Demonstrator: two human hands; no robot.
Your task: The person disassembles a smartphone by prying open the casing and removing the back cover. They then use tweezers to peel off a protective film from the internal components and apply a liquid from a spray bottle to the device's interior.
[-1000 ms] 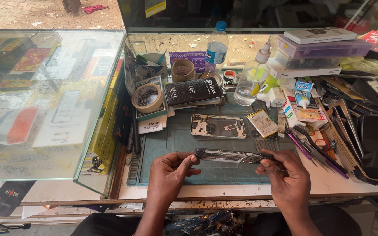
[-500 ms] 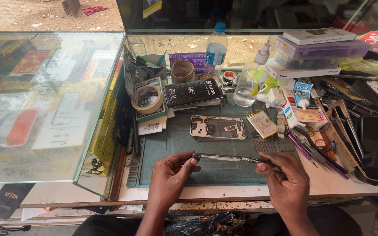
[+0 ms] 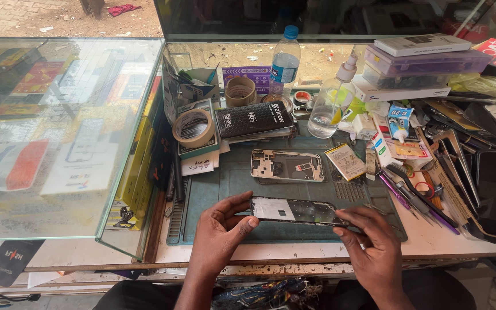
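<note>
I hold a flat phone screen panel (image 3: 297, 211) level above a grey-green work mat (image 3: 231, 178). My left hand (image 3: 220, 229) pinches its left end with thumb and fingers. My right hand (image 3: 371, 244) grips its right end, thumb on the near edge. The panel's dark glossy face points up. Just behind it on the mat lies an opened phone frame (image 3: 286, 165) with its insides showing.
A glass display case (image 3: 58, 132) fills the left. Behind the mat stand a tape roll (image 3: 193, 128), a dark pouch (image 3: 254, 119), a water bottle (image 3: 285, 60), a clear dispenser bottle (image 3: 329, 103) and stacked boxes (image 3: 420, 63). Tools and screens (image 3: 449, 172) crowd the right side.
The panel has turned from nearly edge-on to flat, its face now up. Both hands keep their hold on its ends and stay in about the same place.
</note>
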